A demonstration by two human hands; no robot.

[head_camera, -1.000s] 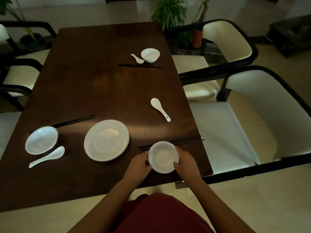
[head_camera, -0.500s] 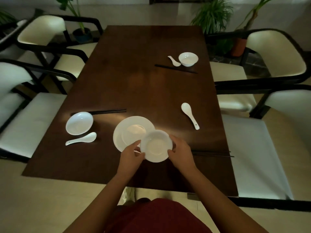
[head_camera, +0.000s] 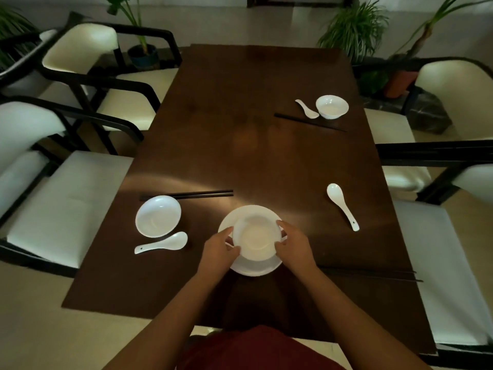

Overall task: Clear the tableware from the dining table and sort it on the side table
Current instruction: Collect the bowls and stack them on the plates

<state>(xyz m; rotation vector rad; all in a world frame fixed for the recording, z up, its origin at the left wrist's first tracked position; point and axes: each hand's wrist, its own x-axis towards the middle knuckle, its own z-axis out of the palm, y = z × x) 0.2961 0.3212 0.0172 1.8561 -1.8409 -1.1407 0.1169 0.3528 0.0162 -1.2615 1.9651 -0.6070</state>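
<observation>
I see a dark brown table (head_camera: 240,129) with a pale sheen across its middle. On it the bowl (head_camera: 256,240) I hold, the plate (head_camera: 248,268) under it, a second bowl (head_camera: 158,216), a third bowl (head_camera: 332,106) and three spoons (head_camera: 342,205) (head_camera: 162,243) (head_camera: 306,108) are all plain white. The chopsticks (head_camera: 186,194) are black. The chairs (head_camera: 66,198) have cream cushions on black frames. My garment (head_camera: 261,348) is dark red, and the plants (head_camera: 354,25) are green.
</observation>
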